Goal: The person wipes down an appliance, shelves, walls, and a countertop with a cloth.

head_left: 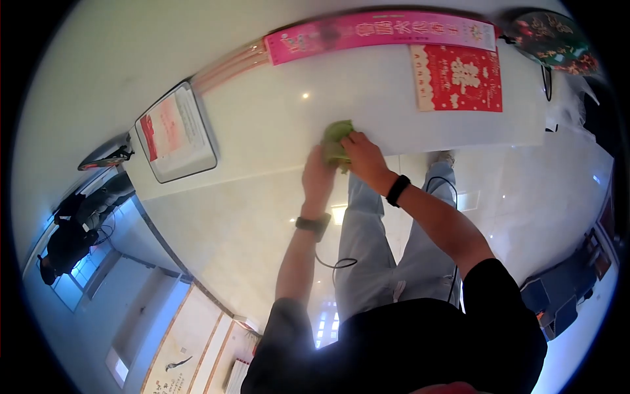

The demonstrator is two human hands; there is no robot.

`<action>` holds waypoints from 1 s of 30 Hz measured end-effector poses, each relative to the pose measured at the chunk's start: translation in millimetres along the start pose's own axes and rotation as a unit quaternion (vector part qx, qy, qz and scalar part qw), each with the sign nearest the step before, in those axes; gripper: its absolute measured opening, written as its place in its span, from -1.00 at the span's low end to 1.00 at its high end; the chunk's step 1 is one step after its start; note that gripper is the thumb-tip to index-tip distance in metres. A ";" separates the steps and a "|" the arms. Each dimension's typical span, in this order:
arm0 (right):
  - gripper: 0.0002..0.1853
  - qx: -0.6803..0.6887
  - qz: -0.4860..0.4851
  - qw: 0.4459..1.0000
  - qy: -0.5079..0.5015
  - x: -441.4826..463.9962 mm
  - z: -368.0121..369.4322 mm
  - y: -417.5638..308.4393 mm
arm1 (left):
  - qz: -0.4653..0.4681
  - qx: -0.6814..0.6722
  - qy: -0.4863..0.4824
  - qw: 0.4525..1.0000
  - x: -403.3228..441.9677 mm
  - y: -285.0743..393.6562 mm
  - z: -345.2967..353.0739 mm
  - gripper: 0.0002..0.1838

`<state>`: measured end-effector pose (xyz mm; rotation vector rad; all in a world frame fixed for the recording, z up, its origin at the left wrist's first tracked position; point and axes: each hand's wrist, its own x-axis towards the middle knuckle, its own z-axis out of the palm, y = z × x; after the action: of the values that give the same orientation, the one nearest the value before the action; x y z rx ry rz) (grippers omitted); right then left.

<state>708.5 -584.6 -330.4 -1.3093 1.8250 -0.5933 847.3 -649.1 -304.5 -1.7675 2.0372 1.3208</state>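
At the worktop's (262, 131) near edge, the right hand (365, 157) gripped a crumpled green cloth (337, 139); the left hand (318, 167) was against its left side, too blurred to tell its grip. The worktop held a tray (201, 157) at its left, a red card (459, 79) at its right and a pink strip (394, 33) toward its far side.

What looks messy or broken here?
Nothing really stands out; I see no spill. The green cloth is crumpled, but the right hand is gripping it. The long pink strip looks bent, probably just from the camera's lens.
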 end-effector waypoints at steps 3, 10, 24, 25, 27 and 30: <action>-0.71 0.003 -0.021 1.000 0.019 39.0 22.9 -36.4 | 0.080 -0.019 0.097 0.992 26.1 -47.3 -31.1 -0.62; -0.53 -0.036 0.024 0.996 0.083 87.8 3.1 -39.3 | 0.143 -0.032 0.092 0.985 94.0 -13.6 -52.8 -0.53; -0.30 -0.087 0.175 0.973 0.125 -13.0 -15.4 15.6 | 0.168 -0.037 -0.053 0.984 36.1 50.3 15.4 -0.46; -0.30 -0.087 0.168 0.975 0.120 -17.7 -7.6 11.7 | 0.172 -0.041 -0.051 0.983 32.0 38.3 15.7 -0.46; -0.32 -0.083 0.154 0.980 0.098 -20.8 0.2 -2.0 | 0.173 -0.039 -0.046 0.983 24.8 19.4 10.8 -0.46; -0.34 -0.084 0.104 0.986 0.096 -11.7 12.3 -18.5 | 0.171 -0.023 -0.027 0.985 21.6 1.7 -7.1 -0.48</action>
<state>730.5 -579.3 -319.8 -1.1815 2.1788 -0.4738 842.3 -669.8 -312.5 -1.4226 2.3737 1.4942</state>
